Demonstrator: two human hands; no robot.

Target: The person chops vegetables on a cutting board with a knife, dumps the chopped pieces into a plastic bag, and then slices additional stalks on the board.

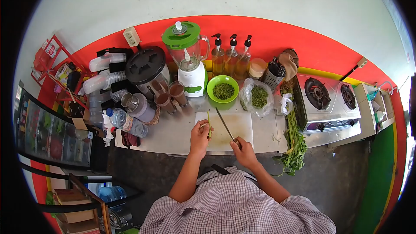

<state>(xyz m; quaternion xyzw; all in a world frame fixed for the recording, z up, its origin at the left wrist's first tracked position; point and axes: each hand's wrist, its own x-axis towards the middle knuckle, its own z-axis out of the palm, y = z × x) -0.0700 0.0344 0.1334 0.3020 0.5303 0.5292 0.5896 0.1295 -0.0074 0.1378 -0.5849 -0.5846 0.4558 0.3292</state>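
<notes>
Thin green stalks [209, 125] stand upright in my left hand [200, 138], whose fingers are closed round them over the left part of the white cutting board [240, 123]. My right hand [242, 151] grips a knife [224, 123] near the board's front edge, its blade slanting up and left, apart from the stalks. Behind the board sits a green bowl [211, 85] with chopped greens [223, 91] in it. Right of the bowl, a clear plastic bag [267, 111] holds more chopped greens [259, 97].
A blender [191, 78] and pump bottles [230, 63] line the wall. Cups [164, 100] and a water bottle [121, 120] stand left. Leafy stems [294, 141] hang over the counter's front edge, beside the gas stove [331, 104].
</notes>
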